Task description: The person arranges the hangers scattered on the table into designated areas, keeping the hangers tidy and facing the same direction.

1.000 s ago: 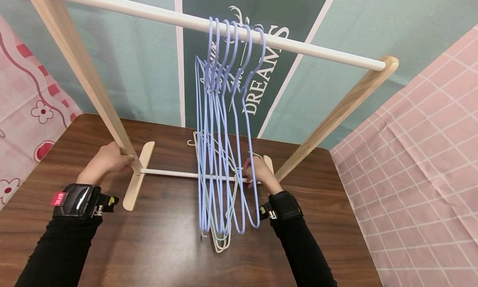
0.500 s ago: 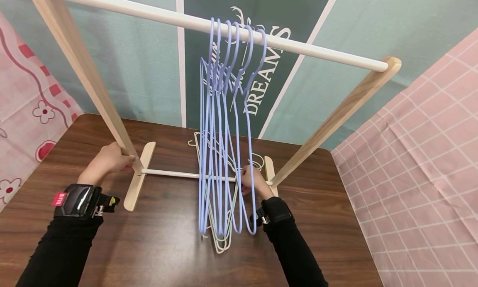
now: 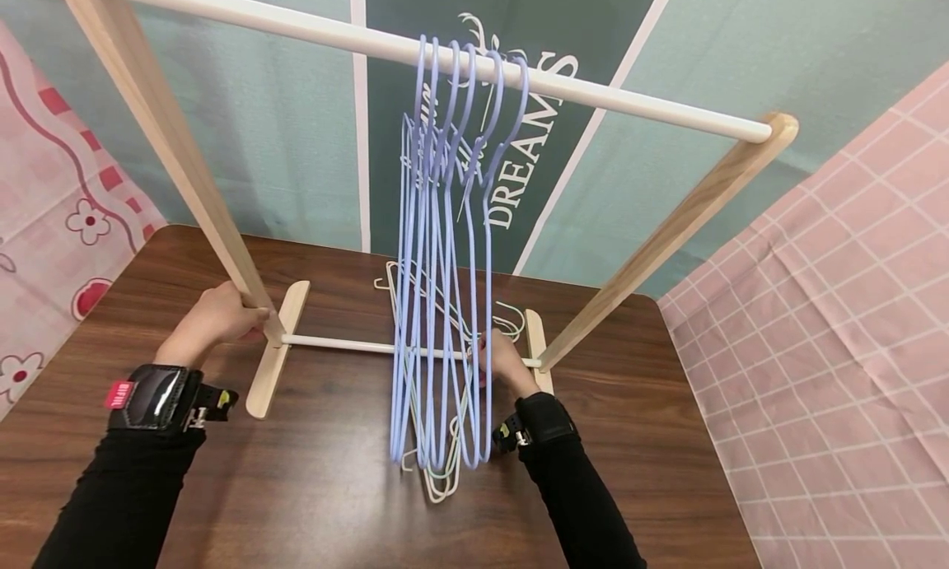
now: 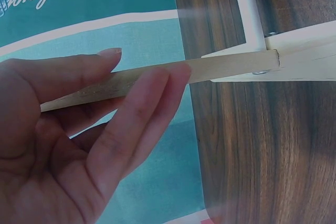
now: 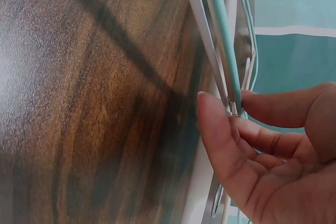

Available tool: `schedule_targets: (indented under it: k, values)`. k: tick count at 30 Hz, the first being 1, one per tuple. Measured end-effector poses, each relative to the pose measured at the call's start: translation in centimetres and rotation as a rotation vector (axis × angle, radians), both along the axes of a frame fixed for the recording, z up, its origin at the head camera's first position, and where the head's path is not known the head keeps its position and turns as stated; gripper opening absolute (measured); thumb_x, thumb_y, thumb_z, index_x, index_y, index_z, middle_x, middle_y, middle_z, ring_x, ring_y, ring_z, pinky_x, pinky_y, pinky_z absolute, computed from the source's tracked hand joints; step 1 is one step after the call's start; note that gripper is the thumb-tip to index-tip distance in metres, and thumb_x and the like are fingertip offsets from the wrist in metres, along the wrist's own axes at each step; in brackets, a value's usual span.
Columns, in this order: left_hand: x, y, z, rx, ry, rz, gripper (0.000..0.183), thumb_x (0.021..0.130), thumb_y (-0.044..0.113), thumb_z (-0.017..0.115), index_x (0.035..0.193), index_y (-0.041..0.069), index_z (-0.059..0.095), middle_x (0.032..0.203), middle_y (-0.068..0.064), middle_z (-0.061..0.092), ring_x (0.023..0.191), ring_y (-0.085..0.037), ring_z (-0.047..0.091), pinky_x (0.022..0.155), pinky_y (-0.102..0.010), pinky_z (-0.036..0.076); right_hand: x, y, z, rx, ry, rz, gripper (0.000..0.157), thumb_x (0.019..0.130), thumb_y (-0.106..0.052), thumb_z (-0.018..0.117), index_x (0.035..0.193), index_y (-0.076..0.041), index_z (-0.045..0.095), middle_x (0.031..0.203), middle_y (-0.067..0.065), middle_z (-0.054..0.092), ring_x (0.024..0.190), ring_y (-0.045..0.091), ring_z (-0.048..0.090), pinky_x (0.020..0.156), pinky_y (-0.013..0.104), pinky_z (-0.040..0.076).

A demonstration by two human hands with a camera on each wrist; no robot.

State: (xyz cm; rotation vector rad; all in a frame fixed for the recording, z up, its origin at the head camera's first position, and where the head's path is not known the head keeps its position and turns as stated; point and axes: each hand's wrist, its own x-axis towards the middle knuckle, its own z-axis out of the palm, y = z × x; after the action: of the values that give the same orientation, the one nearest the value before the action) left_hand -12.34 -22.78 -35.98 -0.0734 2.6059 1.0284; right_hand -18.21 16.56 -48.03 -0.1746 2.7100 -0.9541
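My left hand point(image 3: 222, 312) grips the left wooden upright point(image 3: 174, 161) of a garment rack near its foot. In the left wrist view, its thumb and fingers lie on either side of the wood. Low between the uprights, my right hand point(image 3: 506, 363) pinches a pale green hanger point(image 5: 223, 35) and a white hanger point(image 5: 197, 9) beside the rack's lower bar point(image 3: 341, 344). Blue hangers partly cover this hand in the head view. Several blue hangers point(image 3: 437, 174) hang by their hooks from the white top rail point(image 3: 296, 24). Overlapping white and green hangers lie below, one white corner point(image 3: 439, 496) showing.
The rack's left foot point(image 3: 261, 384) and right foot point(image 3: 535, 338) stand on a dark wooden table point(image 3: 311, 487). A green curtain point(image 3: 630, 207) backs the table, with pink checked cloth point(image 3: 838, 305) at right and pink patterned cloth point(image 3: 81, 182) at left.
My right hand has shifted slightly left and down behind the blue hangers. Their lower ends have swung left. The left hand stays on the upright.
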Motion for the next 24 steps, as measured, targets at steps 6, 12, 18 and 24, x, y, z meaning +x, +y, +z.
schedule_targets:
  k: [6,12,18,24]
  values:
    - [0.0,0.0,-0.1,0.001,0.009,0.001,0.046,0.091,0.012,0.051,0.110,-0.028,0.039,0.084,-0.030,0.061,0.065,-0.023,0.066,0.058,-0.034,0.052,4.0,-2.3,7.6,-0.129,-0.064,-0.078,0.015,0.080,0.007,0.041,0.067,0.008,0.049,0.054,0.020,0.056,0.041,0.028,0.060,0.036,0.025,0.047]
    - [0.0,0.0,0.0,0.006,0.003,0.003,0.046,0.092,0.011,0.050,0.111,-0.029,0.037,0.085,-0.032,0.060,0.066,-0.025,0.066,0.060,-0.038,0.053,2.8,-1.8,6.5,-0.118,-0.089,-0.083,0.012,0.078,0.009,0.051,0.066,0.008,0.051,0.057,0.022,0.058,0.036,0.017,0.055,0.044,0.031,0.051]
    - [0.0,0.1,-0.1,0.012,0.009,0.008,0.045,0.091,0.011,0.051,0.110,-0.028,0.039,0.082,-0.030,0.062,0.066,-0.025,0.066,0.059,-0.036,0.053,2.5,-1.9,7.0,-0.306,-0.247,-0.197,0.015,0.080,0.014,0.049,0.070,0.003,0.043,0.062,0.014,0.049,0.040,0.017,0.053,0.047,0.035,0.053]
    - [0.0,0.1,-0.1,0.015,0.009,0.014,0.045,0.091,0.011,0.051,0.109,-0.028,0.040,0.082,-0.031,0.061,0.063,-0.021,0.066,0.058,-0.035,0.053,2.4,-1.8,7.7,-0.352,-0.307,-0.217,0.011,0.079,0.017,0.042,0.083,0.008,0.046,0.062,0.019,0.050,0.041,0.020,0.052,0.044,0.032,0.052]
